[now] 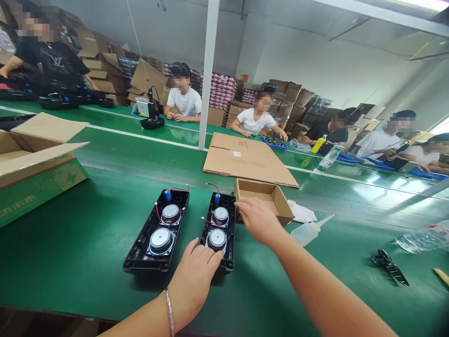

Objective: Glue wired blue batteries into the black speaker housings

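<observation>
We logged the left housing and right housing side by side, nearer the green table's front edge. Our left hand (braceleted) lay half open over the right one's near end; our right hand, loosely open, fingers bent, seemingly touched its far right corner, beside the small box.

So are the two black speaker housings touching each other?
Apart. The head view shows a strip of green tabletop between the left housing and the right housing.
</observation>
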The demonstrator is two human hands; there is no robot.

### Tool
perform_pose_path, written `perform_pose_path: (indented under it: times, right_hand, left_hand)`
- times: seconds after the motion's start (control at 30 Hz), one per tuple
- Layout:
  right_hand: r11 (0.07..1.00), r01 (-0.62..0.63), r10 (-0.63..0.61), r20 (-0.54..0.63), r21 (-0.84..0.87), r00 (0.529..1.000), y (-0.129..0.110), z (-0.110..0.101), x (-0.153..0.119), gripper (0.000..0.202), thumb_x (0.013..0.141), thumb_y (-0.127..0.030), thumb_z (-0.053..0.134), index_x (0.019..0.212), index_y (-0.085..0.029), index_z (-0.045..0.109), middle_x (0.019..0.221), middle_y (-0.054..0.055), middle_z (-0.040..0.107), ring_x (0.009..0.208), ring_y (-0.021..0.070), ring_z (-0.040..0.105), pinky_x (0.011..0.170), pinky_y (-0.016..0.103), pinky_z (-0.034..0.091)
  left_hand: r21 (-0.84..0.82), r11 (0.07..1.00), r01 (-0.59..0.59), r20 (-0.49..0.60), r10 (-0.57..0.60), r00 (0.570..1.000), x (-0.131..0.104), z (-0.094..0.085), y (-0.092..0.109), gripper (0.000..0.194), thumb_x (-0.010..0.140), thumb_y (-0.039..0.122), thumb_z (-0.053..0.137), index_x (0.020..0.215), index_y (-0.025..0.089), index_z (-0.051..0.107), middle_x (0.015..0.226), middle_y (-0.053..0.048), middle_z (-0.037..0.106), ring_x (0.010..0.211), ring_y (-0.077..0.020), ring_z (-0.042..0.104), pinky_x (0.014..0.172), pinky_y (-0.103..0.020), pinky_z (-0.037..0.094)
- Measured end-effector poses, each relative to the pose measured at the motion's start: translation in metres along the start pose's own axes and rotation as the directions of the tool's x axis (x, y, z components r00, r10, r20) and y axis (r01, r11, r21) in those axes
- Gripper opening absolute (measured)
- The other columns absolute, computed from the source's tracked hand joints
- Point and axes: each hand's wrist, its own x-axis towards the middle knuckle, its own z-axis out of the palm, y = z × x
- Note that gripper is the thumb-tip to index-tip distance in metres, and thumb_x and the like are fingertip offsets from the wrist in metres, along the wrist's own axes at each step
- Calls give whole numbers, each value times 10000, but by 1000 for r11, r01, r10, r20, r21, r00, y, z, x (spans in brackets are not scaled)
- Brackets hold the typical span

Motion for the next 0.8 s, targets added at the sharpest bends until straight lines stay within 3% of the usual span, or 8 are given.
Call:
perform_pose_path:
  times: [0.2, 0.4, 0.5, 0.57, 0.6, 0.67, 0.73, 0.8]
  right_hand:
    - [990, -4, 5, -12, 138, 1000, -33, 43, 51, 464, 838, -106, 355, 1279, -137, 497, 1259, 59, 516, 1098, 204, 433, 979, 331, 343]
    - [988, -59, 61, -5, 139, 998, -38, 40, 55, 460, 839, -101, 329, 1251, -159, 524, 1252, 58, 525, 1061, 227, 444, 933, 380, 371]
    - [985, -68, 72, -23, 158, 997, -38, 29, 39, 450, 842, -137, 367, 1273, -163, 496, 1297, 51, 490, 1128, 227, 422, 992, 385, 341]
    - [946, -190, 219, -87, 262, 972, -39, 23, 15, 414, 870, -245, 398, 1262, -141, 480, 1279, 83, 492, 1145, 216, 431, 1015, 372, 337]
    - [887, -298, 353, -101, 353, 930, -40, 21, 0, 417, 883, -324, 401, 1247, -136, 477, 1229, 99, 517, 1108, 208, 465, 996, 367, 363]
    - [715, -487, 537, 53, 502, 842, -45, 21, -29, 492, 872, -474, 400, 1242, -155, 459, 1137, 107, 550, 916, 194, 552, 870, 375, 452]
    - [537, -576, 469, 350, 615, 811, -52, 26, -50, 568, 850, -563, 389, 1265, -178, 430, 1086, 103, 572, 788, 184, 582, 736, 364, 502]
    - [343, -631, 296, 558, 696, 775, -61, 35, -58, 569, 846, -583, 371, 1280, -217, 394, 1066, 93, 587, 723, 184, 601, 580, 324, 514]
  left_hand:
    - [-3, 1000, -1, 4, 1, 1000, -1, -1, -4, 480, 836, 72, 353, 1231, 326, 448, 1028, -9, 572, 966, -137, 518, 1097, -542, 284]
    - [12, 1000, -4, 0, 4, 1000, 1, -1, 1, 496, 821, 47, 361, 1214, 331, 471, 1007, 2, 596, 966, -137, 535, 1088, -527, 304]
    - [32, 998, -49, -56, 51, 997, -4, -23, 0, 469, 834, 131, 438, 1241, 365, 444, 1110, 24, 587, 1017, -152, 530, 1075, -509, 326]
    - [49, 998, -50, -192, 59, 980, -11, -46, -15, 475, 836, 252, 495, 1280, 391, 396, 1246, 42, 521, 1142, -175, 471, 1087, -479, 320]
    - [50, 999, -7, -276, 20, 961, -15, -58, -29, 470, 843, 300, 487, 1293, 385, 383, 1290, 44, 488, 1198, -178, 430, 1101, -458, 309]
    - [-35, 978, 205, -395, -202, 896, -23, -77, -65, 403, 852, 385, 442, 1254, 351, 444, 1304, 36, 474, 1238, -194, 394, 1097, -444, 323]
    - [-169, 856, 488, -297, -516, 803, -28, -84, -104, 519, 811, 470, 456, 1287, 265, 439, 1329, -33, 450, 1235, -266, 397, 1083, -504, 333]
    - [-366, 647, 669, -83, -739, 668, -27, -81, -134, 647, 743, 529, 525, 1300, 212, 435, 1310, -87, 470, 1155, -300, 480, 1031, -524, 393]
